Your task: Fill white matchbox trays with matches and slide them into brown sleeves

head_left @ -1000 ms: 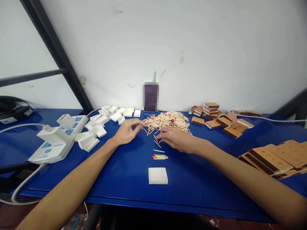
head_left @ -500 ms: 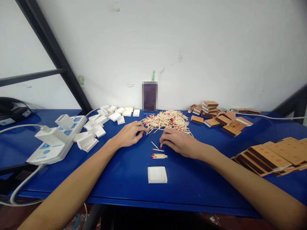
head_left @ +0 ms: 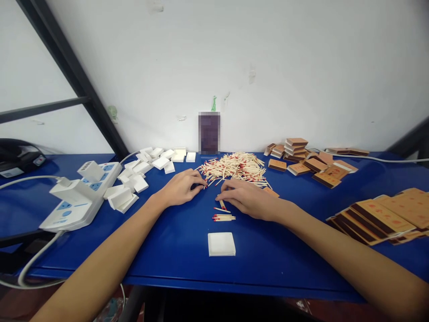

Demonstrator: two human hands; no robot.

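A heap of red-tipped matches (head_left: 234, 167) lies at the back middle of the blue table (head_left: 167, 241). My left hand (head_left: 182, 188) rests at the heap's left edge, fingers curled and pinched on matches there. My right hand (head_left: 248, 199) lies palm down just in front of the heap, its fingers pressed onto a couple of loose matches (head_left: 221, 205). A small bundle of aligned matches (head_left: 224, 218) lies below that hand. Nearer to me stands an empty white matchbox tray (head_left: 221, 244).
White matchbox trays (head_left: 147, 167) are scattered at the back left beside a white power strip (head_left: 80, 192) with plugs and cables. Brown matchbox sleeves (head_left: 301, 161) pile up at the back right, more sleeves (head_left: 382, 214) at the right edge. A dark blurred object (head_left: 208, 133) leans against the wall.
My right hand has drawn a few matches out of the heap toward me and shifted slightly; the left hand stayed at the heap's edge. The view drifted a little.
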